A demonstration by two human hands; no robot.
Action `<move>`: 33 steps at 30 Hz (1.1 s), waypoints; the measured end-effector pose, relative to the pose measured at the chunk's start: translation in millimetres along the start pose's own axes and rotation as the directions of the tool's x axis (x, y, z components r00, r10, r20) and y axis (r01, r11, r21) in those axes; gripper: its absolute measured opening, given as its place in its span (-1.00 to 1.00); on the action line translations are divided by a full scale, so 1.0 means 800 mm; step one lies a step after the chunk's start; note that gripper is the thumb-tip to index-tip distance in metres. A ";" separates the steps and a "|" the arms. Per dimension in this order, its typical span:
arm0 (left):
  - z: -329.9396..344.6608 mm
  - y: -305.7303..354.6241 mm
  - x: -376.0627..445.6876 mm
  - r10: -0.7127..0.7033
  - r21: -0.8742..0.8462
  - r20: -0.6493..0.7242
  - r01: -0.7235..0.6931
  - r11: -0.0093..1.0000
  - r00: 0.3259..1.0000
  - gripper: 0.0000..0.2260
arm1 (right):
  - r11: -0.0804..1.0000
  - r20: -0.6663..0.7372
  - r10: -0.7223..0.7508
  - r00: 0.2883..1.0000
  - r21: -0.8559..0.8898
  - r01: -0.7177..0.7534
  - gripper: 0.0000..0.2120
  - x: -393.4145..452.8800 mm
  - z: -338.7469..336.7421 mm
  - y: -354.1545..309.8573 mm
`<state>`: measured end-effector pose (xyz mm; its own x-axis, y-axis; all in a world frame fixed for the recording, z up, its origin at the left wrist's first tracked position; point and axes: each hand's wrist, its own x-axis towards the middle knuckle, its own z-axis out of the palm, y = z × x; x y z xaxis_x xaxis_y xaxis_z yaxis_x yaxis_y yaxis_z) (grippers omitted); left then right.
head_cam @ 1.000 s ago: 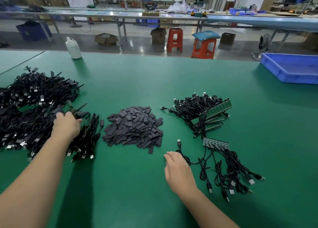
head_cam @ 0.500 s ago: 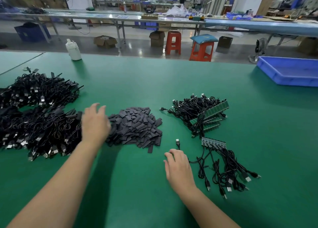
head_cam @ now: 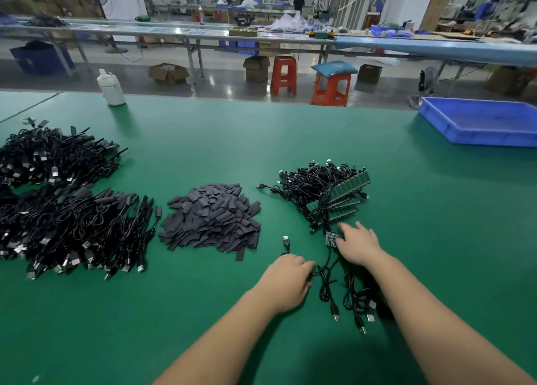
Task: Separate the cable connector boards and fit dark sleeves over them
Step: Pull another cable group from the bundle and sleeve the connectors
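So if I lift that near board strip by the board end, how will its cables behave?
Probably floppy: the thin black cables lie in loose loops, so they should dangle. They cross each other near the USB plugs, so some may tangle and drag. The board strip under the right hand looks flat and light, likely rigid.

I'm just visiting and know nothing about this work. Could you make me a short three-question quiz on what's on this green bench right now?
1. True or false: the pile of dark sleeves lies between the big cable heap and the bundle with green boards.
2. Which hand covers the small board strip? A) left B) right
3. What stands at the bench's far edge, on the left?

Key: 1 true. 2 B, the right hand; the left hand rests on the cables. 3 a white bottle.
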<state>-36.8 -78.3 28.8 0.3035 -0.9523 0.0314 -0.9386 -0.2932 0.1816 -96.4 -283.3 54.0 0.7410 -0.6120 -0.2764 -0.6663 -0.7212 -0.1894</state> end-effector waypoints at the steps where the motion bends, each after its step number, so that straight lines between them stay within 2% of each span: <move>1: 0.002 0.000 0.001 -0.004 0.049 0.002 0.004 0.999 1.000 -0.68 | 0.999 0.020 -0.022 1.000 -0.028 0.022 -0.52 0.003 -0.001 0.002; 3: 0.002 0.001 0.002 -0.009 0.154 0.022 0.006 0.988 1.000 -0.69 | 0.996 -0.045 -0.067 0.997 -0.057 0.065 -0.59 0.002 -0.005 0.003; 5: 0.001 0.000 0.002 -0.060 0.158 0.081 0.046 0.986 0.995 -0.72 | 0.990 -0.099 -0.116 0.988 0.062 0.123 -0.75 -0.002 -0.009 0.003; 6: 0.000 0.000 0.002 -0.110 0.112 0.109 0.098 0.989 0.988 -0.73 | 0.978 -0.108 -0.135 0.985 0.144 0.150 -0.83 -0.005 -0.012 0.004; 8: -0.002 0.000 0.000 -0.212 -0.041 0.118 0.218 0.975 0.970 -0.76 | 0.952 -0.124 -0.165 0.979 0.241 0.191 -0.86 -0.011 -0.019 0.004; 11: -0.008 -0.002 0.005 -0.286 -0.270 0.110 0.306 0.913 0.952 -0.57 | 0.927 -0.146 -0.188 0.971 0.299 0.225 -0.82 -0.020 -0.027 -0.003; 13: -0.017 0.001 0.013 -0.344 -0.465 0.114 0.356 0.811 0.932 -0.49 | 0.917 -0.159 -0.221 0.962 0.302 0.260 -0.81 -0.026 -0.027 -0.013; 15: -0.027 0.006 0.024 -0.413 -0.595 0.111 0.393 0.701 0.904 -0.52 | 0.907 -0.166 -0.254 0.953 0.301 0.295 -0.83 -0.032 -0.026 -0.025; 19: -0.039 0.013 0.036 -0.482 -0.615 0.097 0.433 0.659 0.871 -0.73 | 0.901 -0.191 -0.278 0.942 0.289 0.324 -0.85 -0.041 -0.024 -0.039; 23: -0.042 0.014 0.034 -0.502 -0.640 0.085 0.433 0.635 0.861 -0.75 | 0.905 -0.207 -0.281 0.937 0.267 0.331 -0.86 -0.048 -0.026 -0.041; 26: -0.044 0.015 0.032 -0.528 -0.647 0.037 0.423 0.634 0.848 -0.84 | 0.911 -0.194 -0.294 0.936 0.240 0.336 -0.87 -0.052 -0.026 -0.044; 30: -0.047 0.016 0.032 -0.532 -0.660 0.067 0.437 0.611 0.844 -0.80 | 0.910 -0.188 -0.300 0.935 0.240 0.340 -0.88 -0.056 -0.023 -0.046; 33: -0.048 0.016 0.033 -0.556 -0.624 0.048 0.459 0.632 0.830 -0.80 | 0.913 -0.208 -0.302 0.930 0.219 0.345 -0.84 -0.057 -0.022 -0.050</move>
<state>-34.3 -104.1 69.4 0.7656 -0.6317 -0.1219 -0.3521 -0.5700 0.7424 -101.8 -232.3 90.5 0.9081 -0.4188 -0.0039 -0.3704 -0.7987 -0.4742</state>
